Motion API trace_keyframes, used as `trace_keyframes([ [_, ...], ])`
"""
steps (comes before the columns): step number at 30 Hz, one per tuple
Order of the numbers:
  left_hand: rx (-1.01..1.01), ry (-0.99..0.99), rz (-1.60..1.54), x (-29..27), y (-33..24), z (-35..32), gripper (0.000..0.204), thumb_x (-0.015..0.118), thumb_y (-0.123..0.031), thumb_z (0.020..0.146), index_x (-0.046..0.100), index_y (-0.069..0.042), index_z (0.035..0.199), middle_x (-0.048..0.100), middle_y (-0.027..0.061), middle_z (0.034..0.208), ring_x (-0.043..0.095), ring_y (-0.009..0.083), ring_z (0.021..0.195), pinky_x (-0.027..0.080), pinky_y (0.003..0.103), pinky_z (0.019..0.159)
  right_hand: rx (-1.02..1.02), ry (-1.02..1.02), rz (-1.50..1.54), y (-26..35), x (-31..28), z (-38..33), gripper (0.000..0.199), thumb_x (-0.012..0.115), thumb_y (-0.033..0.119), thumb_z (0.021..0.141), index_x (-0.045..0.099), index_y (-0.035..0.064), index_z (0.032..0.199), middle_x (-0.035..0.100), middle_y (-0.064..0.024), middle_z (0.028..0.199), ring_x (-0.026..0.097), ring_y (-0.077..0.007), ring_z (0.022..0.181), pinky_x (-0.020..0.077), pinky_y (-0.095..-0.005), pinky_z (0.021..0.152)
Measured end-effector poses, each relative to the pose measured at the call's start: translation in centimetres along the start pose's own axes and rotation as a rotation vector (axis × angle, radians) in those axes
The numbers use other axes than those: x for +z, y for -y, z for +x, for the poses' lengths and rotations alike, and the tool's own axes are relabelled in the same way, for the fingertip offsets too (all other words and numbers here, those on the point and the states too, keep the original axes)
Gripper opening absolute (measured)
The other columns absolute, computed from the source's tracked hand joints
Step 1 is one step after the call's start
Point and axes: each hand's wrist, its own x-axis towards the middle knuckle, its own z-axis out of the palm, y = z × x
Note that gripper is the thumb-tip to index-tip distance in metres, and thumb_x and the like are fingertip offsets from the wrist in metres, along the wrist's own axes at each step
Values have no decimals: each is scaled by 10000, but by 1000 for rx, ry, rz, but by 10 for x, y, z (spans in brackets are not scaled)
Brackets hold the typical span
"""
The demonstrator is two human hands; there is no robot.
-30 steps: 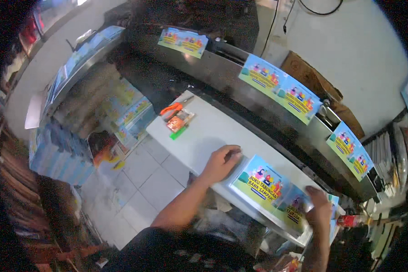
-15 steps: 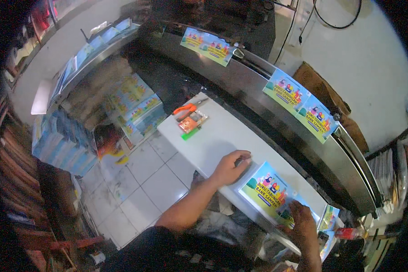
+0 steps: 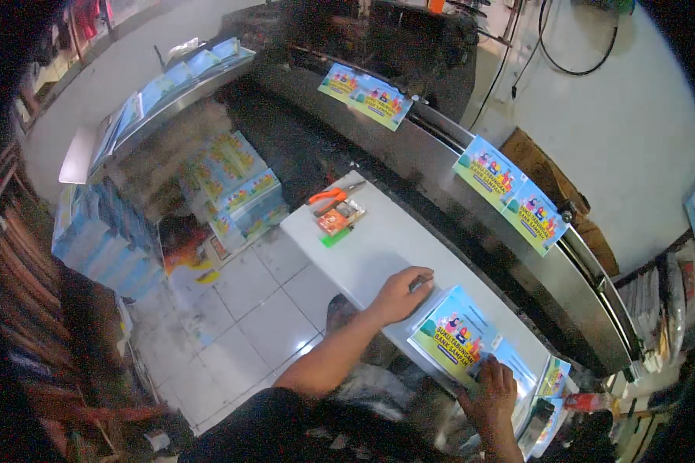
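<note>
A stack of blue, green and yellow printed booklet covers lies on the white bench near its right end. My left hand rests on the bench beside the stack's left edge, thumb apart from the fingers, holding nothing. On the near right part of the stack, my right hand has its fingers bent over the top cover and its thumb at the near edge, gripping it. The hand hides that part of the cover.
Orange-handled pliers, an orange packet and a green piece lie at the bench's far left end. Beyond the bench, a long metal rail carries printed sheets. Bundled stacks stand on the tiled floor at left.
The view has shifted slightly, so the scene sits a little lower. My right hand has moved left along the stack's near edge. My left hand stays beside the stack.
</note>
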Motion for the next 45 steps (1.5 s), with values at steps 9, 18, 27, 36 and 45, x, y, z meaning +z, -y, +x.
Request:
trace_keyframes([
  [9, -62, -48, 88, -14, -5, -4, 302, 627, -218, 930, 639, -7, 1147, 681, 170, 1098, 648, 235, 1009, 490, 327, 891, 120, -5, 90, -97, -96, 71, 183, 584, 174, 874, 692, 37, 929, 656, -235, 812, 635, -394, 718, 503, -447, 653],
  [18, -125, -68, 15, 0, -2, -3, 282, 645, -164, 923, 633, -6, 1156, 698, 130, 1059, 653, 193, 983, 498, 317, 887, 172, -875, -176, -291, -115, 124, 436, 470, -7, 896, 606, 105, 1296, 541, -131, 1389, 461, -308, 1334, 296, -420, 1149],
  [27, -112, -50, -3, -4, 7, 0, 269, 637, -153, 925, 636, -4, 1149, 697, 110, 1046, 638, 175, 990, 490, 299, 892, 118, -578, -198, -269, -26, 113, 458, 507, -23, 860, 629, 149, 1266, 589, -118, 1323, 537, -292, 1256, 431, -372, 1056],
  [36, -81, -42, 43, -8, 4, -3, 285, 621, -182, 942, 625, -4, 1164, 686, 129, 1075, 644, 196, 996, 497, 318, 891, 124, -93, 262, -90, -53, 45, 439, 737, 183, 798, 622, 76, 1208, 636, -166, 1203, 608, -382, 1077, 491, -433, 949],
  [45, -31, -35, -13, -8, -1, -2, 301, 632, -205, 942, 623, -5, 1167, 693, 117, 1046, 646, 177, 956, 500, 311, 870, 2, 204, 41, -17, -23, 19, 696, 767, 411, 729, 559, 29, 1272, 532, -145, 1336, 524, -331, 1200, 463, -432, 992],
])
